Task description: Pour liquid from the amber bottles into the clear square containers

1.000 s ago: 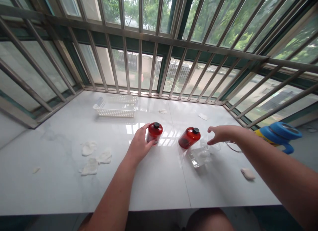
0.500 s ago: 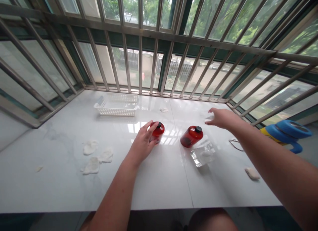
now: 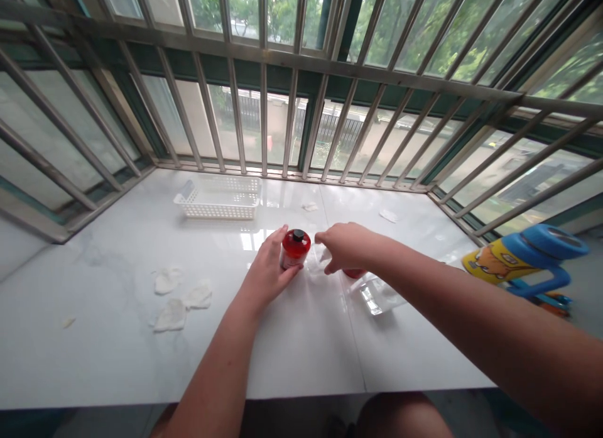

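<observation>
A red bottle with a black cap stands on the white tabletop, with the fingers and thumb of my left hand wrapped round its left and near side. Just right of that bottle, my right hand pinches a clear, see-through piece; its exact shape is blurred. Under my right hand, a second red bottle is mostly hidden. A clear plastic container lies beside it, partly behind my right forearm.
A white perforated basket sits at the back left. Crumpled white pieces lie on the left, others near the back. At the right is a blue and yellow bottle with a handle. Metal bars line the windows behind the table.
My right hand has moved left and nearer with the clear piece, from the back right to beside the first red bottle, and now covers most of the second. My left hand stays at the first bottle.
</observation>
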The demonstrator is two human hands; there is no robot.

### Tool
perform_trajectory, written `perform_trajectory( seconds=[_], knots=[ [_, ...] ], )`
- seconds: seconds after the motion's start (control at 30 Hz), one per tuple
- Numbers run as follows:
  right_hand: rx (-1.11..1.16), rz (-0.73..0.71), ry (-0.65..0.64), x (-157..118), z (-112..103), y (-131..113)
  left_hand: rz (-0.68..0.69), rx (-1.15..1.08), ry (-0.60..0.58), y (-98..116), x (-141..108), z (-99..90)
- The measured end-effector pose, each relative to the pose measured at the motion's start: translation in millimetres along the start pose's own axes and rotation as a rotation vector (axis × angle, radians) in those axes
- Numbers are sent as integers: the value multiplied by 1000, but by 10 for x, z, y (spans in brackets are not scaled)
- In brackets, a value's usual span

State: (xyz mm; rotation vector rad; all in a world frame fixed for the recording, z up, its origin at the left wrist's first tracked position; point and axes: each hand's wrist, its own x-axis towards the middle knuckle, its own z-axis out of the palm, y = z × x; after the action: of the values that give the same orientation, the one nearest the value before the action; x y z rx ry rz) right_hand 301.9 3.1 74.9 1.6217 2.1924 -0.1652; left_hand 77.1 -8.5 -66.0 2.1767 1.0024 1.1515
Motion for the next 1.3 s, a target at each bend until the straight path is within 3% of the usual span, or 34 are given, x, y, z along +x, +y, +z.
perform_trajectory(
  seconds=[0.17, 0.43, 0.57, 0.67, 0.77, 0.8, 1.0, 1.1, 1.3],
  knots=[
    [62, -29, -32, -142, 132, 170, -29, -10, -13, -20, -2, 23],
    [15, 209, -17, -256, 226, 751, -39, -3, -24, -41, -6, 22],
    [-5, 257, 119, -312, 279, 895, -60, -6, -23, -30, -2, 12],
    [-26, 266, 265, -563, 345, 888, -44, -12, -26, -18, 4, 5],
    [-30, 270, 503, -907, 606, 790, -1, -22, -54, -2, 12, -4],
    [-5, 286, 526, -1009, 743, 747, 8, -25, -63, 4, 14, -6],
    [271, 341, 217, -1277, 1538, 607, -39, -26, -60, 29, 5, -4],
    [339, 378, 232, -1246, 1676, 749, -70, -17, -70, 37, 0, -4],
    [282, 549, 398, -1005, 1740, 1338, -90, -20, -64, 24, 10, -3]
  ],
)
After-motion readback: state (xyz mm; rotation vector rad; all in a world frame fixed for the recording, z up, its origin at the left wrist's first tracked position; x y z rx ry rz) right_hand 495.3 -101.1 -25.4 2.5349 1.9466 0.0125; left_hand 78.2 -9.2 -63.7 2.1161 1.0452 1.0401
